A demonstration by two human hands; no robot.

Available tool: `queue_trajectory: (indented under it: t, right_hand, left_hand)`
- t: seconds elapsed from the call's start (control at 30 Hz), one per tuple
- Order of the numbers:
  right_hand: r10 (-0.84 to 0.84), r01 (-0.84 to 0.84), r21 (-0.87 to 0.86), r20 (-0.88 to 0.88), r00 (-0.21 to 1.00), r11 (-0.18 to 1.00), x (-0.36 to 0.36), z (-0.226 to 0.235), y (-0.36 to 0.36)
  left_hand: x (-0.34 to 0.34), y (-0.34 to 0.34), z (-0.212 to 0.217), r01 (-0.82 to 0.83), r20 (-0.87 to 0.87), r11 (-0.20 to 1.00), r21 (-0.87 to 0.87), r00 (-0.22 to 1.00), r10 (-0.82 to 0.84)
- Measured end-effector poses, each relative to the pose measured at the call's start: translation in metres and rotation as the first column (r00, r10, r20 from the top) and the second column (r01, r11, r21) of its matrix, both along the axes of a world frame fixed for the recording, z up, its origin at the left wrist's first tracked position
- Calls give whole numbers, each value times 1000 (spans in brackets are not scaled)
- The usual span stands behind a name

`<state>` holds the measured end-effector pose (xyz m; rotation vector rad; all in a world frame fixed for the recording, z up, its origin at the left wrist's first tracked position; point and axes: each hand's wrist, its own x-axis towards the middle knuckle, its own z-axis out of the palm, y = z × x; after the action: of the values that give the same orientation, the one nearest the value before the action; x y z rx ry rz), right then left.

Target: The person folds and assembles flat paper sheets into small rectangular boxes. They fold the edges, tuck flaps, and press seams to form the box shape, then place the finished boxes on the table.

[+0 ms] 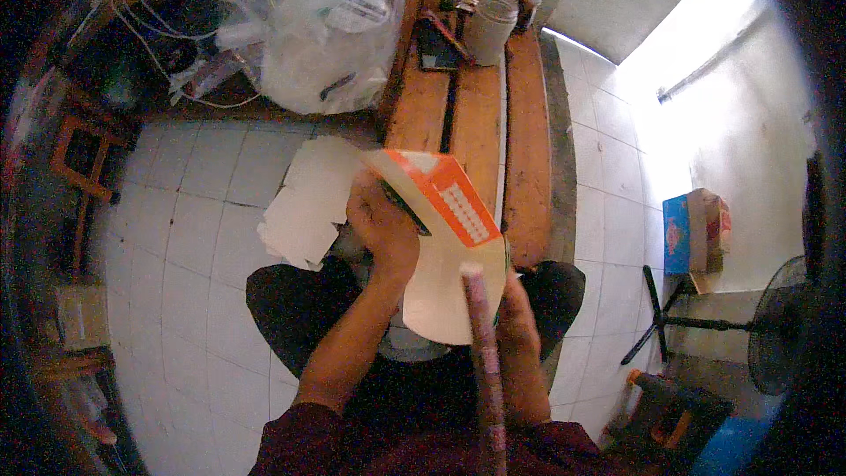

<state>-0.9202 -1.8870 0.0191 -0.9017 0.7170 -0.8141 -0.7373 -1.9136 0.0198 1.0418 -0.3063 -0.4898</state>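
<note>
In front of me is a cream cardboard piece [441, 300] with an orange-and-white printed panel folded at its upper side. My left hand [381, 216] is closed on its left edge, beside a dark strip along the fold. At the lower right edge is my right hand [518, 313], closed around that side; its fingers are mostly hidden behind the board. A long pinkish patterned stick [483, 348] with a pale tip crosses the view from below, over the cardboard; what holds it cannot be made out. Several pale torn-edged sheets [308, 198] lie left of my left hand.
A slatted wooden bench [529, 159] runs away from me, bearing a cloudy plastic jar [491, 26], a yellow-capped bottle [530, 0] and a dark flat object [436, 44]. Clear plastic bags [317, 44] fill the upper left. A blue-and-brown box [696, 231] and fan [780, 326] stand right.
</note>
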Motion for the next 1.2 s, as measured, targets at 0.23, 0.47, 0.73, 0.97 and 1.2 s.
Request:
queue_trajectory:
  t: [0.23,0.47,0.73,0.97,1.2]
  right_hand:
    - [-208,113,-539,-118,971,834,2,36,-46]
    - [-389,-494,-841,-540,746,221,12,66,-113]
    - [-367,-640,-762,-625,689,98,7,40,-108]
    - [-294,-711,-698,-700,651,84,7,56,-113]
    - [-296,-825,-547,-819,492,143,6,44,-116]
  left_hand:
    - [6,-17,59,548,-111,786,-286,796,-595]
    - [63,-28,17,525,74,851,-4,849,-523]
    - [80,-19,-13,567,-87,818,100,824,-561]
    - [88,-19,-10,540,-37,841,-39,840,-541]
    - [78,-9,0,495,252,837,232,801,-543]
